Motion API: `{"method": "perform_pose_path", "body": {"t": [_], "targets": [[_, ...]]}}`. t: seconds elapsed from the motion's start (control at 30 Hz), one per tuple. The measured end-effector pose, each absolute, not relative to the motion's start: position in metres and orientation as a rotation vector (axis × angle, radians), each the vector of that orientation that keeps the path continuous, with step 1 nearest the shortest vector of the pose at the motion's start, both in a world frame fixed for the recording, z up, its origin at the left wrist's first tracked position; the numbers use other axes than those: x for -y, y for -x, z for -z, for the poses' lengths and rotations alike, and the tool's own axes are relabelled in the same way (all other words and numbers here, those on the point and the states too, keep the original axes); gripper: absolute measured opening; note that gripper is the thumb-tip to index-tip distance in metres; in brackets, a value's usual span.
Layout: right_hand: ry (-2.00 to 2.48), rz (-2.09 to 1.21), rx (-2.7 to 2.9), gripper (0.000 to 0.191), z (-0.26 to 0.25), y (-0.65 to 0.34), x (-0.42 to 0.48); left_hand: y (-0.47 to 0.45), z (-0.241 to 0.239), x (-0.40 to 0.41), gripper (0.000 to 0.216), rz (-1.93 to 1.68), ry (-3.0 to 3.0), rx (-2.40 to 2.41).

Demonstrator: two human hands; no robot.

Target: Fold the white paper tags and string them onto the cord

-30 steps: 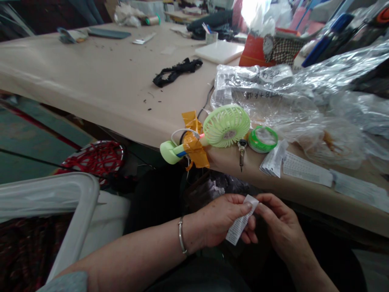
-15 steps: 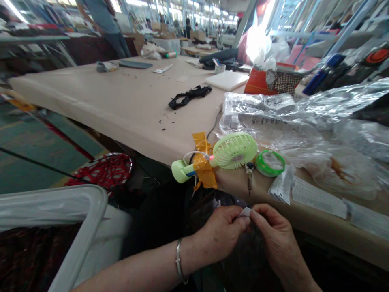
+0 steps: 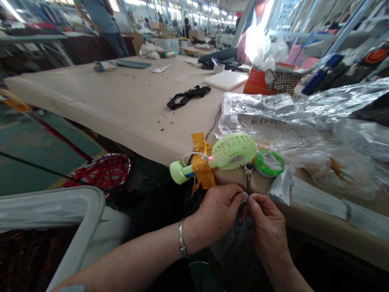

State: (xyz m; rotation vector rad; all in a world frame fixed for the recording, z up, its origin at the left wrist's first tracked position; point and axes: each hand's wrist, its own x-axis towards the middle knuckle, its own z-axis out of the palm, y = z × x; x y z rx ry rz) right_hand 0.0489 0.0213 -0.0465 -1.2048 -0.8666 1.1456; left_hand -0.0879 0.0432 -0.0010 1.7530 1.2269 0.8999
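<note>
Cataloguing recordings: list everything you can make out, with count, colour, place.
Table: 1, brown, centre.
Label: 1, white, centre, pinched.
Thin tool: 1, dark, table edge.
Handheld fan: 1, green, table edge.
Tape: uncounted, orange, fan handle.
Round container: 1, green, right of fan.
Printed slips: several, white, table edge.
Plastic bags: several, clear, table's right.
Fabric strip: 1, black, table middle.
Bin: 1, white, lower left.
Basket: 1, red contents, beside bin.
Nearby worker: 1, blue clothes, upper left.
Others: many, mixed, behind.
Left hand: 1, silver bracelet, lower centre.
Right hand: 1, bare, beside it.

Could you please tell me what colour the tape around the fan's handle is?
The tape is yellowish orange; the head view shows it best.
</note>
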Motion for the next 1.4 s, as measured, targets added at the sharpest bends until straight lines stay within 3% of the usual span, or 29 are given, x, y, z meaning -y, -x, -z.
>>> {"method": "perform_pose_path", "body": {"t": [0.57,0.93,1.0,1.1,1.23,1.4], "targets": [[1.171,-1.083,0.928,0.013,0.040,-0.046,-0.021,0.091,-0.005,-0.047,0.032,-0.865,-1.923,-1.166],[1.295,-1.089,1.015,0.017,0.040,-0.052,-0.002,0.089,0.009,-0.036,0.027,-0.890,-1.661,-1.193],[1.342,-0.965,1.191,0.015,0.029,-0.062,0.010,0.091,0.014,-0.033,0.025,-0.852,-1.624,-1.242],[1.329,-0.530,1.600,0.007,0.005,-0.088,0.014,0.095,0.022,-0.030,0.027,-0.740,-1.616,-1.263],[1.251,0.151,1.918,0.017,-0.024,-0.124,-0.026,0.099,0.028,-0.027,0.024,-0.585,-1.689,-1.257],[1.396,0.470,2.167,0.034,-0.032,-0.133,-0.083,0.101,0.036,-0.022,0.026,-0.558,-1.695,-1.289]]}}
